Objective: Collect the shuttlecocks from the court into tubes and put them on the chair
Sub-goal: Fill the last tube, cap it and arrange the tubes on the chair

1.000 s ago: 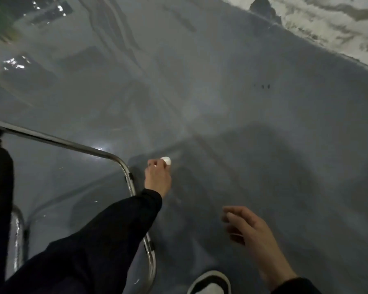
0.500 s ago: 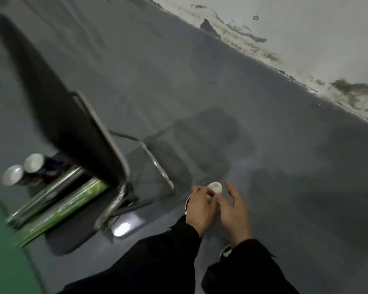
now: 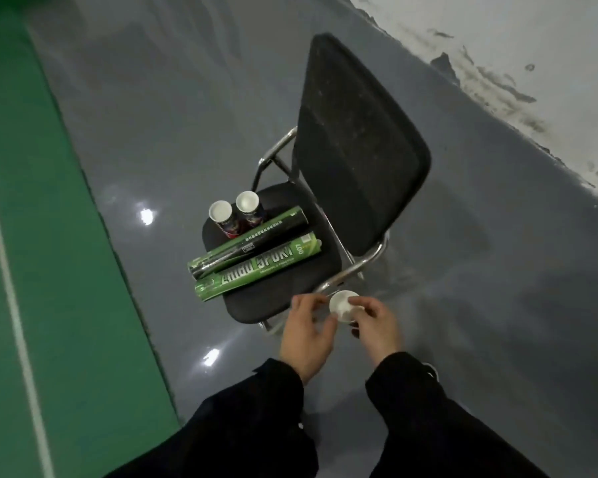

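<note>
Capping stage, by appearance: the right hand [image 3: 373, 319] pinched a white tube cap [image 3: 340, 305], the left hand [image 3: 306, 331] hovered spread beside it; four tubes [image 3: 256, 270] lay on the chair [image 3: 283, 298], awaiting closure.

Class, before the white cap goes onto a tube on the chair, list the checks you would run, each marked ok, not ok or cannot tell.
1. White cap held: ok, the right hand pinches it; the left hand is beside it.
2. Chair within reach: ok, just ahead of the hands.
3. Green tubes steady: ok, lying flat on the seat.
4. Dark tubes capped: ok, white tops showing.
5. Which green tube lacks a cap: cannot tell.
6. Shuttlecocks inside: cannot tell.
</note>
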Tool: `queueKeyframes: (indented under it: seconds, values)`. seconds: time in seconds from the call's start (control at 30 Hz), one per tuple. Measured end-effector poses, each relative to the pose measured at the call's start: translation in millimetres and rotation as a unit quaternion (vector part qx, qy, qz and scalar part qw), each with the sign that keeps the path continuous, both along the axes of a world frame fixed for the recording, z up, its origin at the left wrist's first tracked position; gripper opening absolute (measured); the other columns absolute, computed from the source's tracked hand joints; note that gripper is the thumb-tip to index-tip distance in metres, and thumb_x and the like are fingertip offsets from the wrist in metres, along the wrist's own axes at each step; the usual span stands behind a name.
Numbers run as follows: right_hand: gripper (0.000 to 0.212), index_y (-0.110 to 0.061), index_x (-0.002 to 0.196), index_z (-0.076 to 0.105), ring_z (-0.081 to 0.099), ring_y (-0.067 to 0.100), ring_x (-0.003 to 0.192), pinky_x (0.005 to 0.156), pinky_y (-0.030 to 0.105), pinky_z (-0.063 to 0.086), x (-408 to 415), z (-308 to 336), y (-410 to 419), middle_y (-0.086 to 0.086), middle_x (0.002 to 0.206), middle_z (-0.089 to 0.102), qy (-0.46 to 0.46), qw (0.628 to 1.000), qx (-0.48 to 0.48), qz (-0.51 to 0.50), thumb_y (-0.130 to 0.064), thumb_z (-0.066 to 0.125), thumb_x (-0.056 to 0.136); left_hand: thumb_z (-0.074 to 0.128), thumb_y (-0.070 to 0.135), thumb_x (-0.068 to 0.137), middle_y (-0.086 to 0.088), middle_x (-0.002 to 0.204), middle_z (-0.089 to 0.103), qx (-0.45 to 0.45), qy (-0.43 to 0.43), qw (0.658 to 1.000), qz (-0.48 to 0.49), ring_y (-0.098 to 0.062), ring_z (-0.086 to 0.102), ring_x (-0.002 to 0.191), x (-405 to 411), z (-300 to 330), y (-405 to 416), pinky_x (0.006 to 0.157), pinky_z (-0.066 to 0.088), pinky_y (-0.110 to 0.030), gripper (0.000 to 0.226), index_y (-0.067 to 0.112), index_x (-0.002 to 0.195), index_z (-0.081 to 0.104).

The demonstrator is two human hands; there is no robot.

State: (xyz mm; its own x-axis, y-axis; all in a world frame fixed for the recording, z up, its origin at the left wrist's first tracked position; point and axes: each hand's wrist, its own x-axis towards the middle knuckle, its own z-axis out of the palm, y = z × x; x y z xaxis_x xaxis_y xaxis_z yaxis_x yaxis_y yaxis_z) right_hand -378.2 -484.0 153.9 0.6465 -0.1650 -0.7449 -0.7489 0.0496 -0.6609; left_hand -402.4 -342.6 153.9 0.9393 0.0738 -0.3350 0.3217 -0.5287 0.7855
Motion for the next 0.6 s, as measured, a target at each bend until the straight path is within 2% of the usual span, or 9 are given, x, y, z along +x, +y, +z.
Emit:
queueKeyframes:
  seconds: [0.03, 0.1, 0.17, 0.23, 0.33, 0.43, 0.53, 0.6]
  values:
    - [0.025, -0.019, 0.091, 0.068, 0.062, 0.015, 0.079, 0.066, 0.027, 0.053, 2, -3, 20, 0.001, 0.099, 0.067, -0.004, 1.0, -0.001, -0.006, 0.002, 0.055, 0.095, 0.067, 0.028, 0.097, 0.01, 0.119, 0.053, -0.006, -0.002, 0.999, 0.053, -0.001, 0.058, 0.108, 0, -5, 32, 0.092, 0.048, -0.015, 0.024, 0.028, 0.119, 0.057]
    - [0.024, -0.02, 0.091, 0.068, 0.061, 0.015, 0.075, 0.06, 0.025, 0.051, 6, -5, 50, 0.002, 0.101, 0.067, 0.003, 1.0, 0.003, -0.024, 0.001, 0.057, 0.096, 0.066, 0.04, 0.094, 0.001, 0.125, 0.057, -0.001, 0.021, 0.988, 0.155, -0.013, 0.06, 0.113, 4, -23, 95, 0.097, 0.052, -0.029, 0.036, 0.025, 0.124, 0.055]
    - [0.021, -0.02, 0.09, 0.07, 0.061, 0.02, 0.076, 0.059, 0.028, 0.05, 9, -6, 68, 0.008, 0.107, 0.069, 0.026, 0.998, 0.026, -0.055, -0.001, 0.06, 0.093, 0.066, 0.045, 0.093, -0.004, 0.132, 0.059, 0.007, 0.081, 0.971, 0.226, -0.025, 0.06, 0.12, 13, -39, 154, 0.104, 0.051, -0.046, 0.052, 0.014, 0.133, 0.055]
    - [0.021, -0.02, 0.089, 0.072, 0.063, 0.023, 0.079, 0.06, 0.029, 0.051, 18, -11, 75, 0.012, 0.111, 0.07, 0.04, 0.995, 0.043, -0.086, -0.001, 0.062, 0.091, 0.068, 0.052, 0.087, -0.01, 0.135, 0.06, 0.01, 0.14, 0.952, 0.272, -0.033, 0.059, 0.124, 29, -62, 204, 0.106, 0.049, -0.052, 0.07, 0.007, 0.138, 0.053]
    - [0.018, -0.015, 0.091, 0.069, 0.064, 0.024, 0.082, 0.06, 0.029, 0.051, 41, -25, 75, 0.012, 0.113, 0.068, 0.052, 0.993, 0.03, -0.1, 0.001, 0.06, 0.093, 0.067, 0.056, 0.089, -0.021, 0.142, 0.056, 0.011, 0.217, 0.919, 0.33, -0.04, 0.056, 0.126, 53, -99, 256, 0.107, 0.047, -0.052, 0.077, 0.005, 0.144, 0.049]
    - [0.02, -0.013, 0.088, 0.065, 0.061, 0.024, 0.082, 0.062, 0.031, 0.049, 66, -60, 76, 0.013, 0.117, 0.065, 0.053, 0.994, 0.025, -0.09, 0.003, 0.054, 0.095, 0.07, 0.053, 0.092, -0.021, 0.148, 0.051, -0.018, 0.247, 0.882, 0.4, -0.041, 0.053, 0.13, 77, -137, 285, 0.11, 0.045, -0.054, 0.083, 0.004, 0.151, 0.041]
    - [0.024, -0.016, 0.095, 0.063, 0.059, 0.024, 0.083, 0.061, 0.032, 0.048, 86, -88, 82, 0.009, 0.116, 0.062, 0.039, 0.998, 0.012, -0.054, 0.005, 0.05, 0.096, 0.067, 0.051, 0.095, -0.015, 0.139, 0.051, -0.068, 0.262, 0.844, 0.463, -0.038, 0.052, 0.119, 97, -169, 297, 0.096, 0.047, -0.048, 0.073, 0.005, 0.146, 0.043]
    - [0.033, -0.021, 0.1, 0.063, 0.059, 0.023, 0.087, 0.062, 0.032, 0.048, 97, -102, 83, 0.004, 0.111, 0.061, 0.023, 0.999, -0.013, -0.039, 0.007, 0.047, 0.093, 0.068, 0.05, 0.094, -0.013, 0.139, 0.05, -0.112, 0.284, 0.811, 0.5, -0.038, 0.049, 0.124, 102, -188, 296, 0.096, 0.046, -0.051, 0.07, 0.006, 0.144, 0.045]
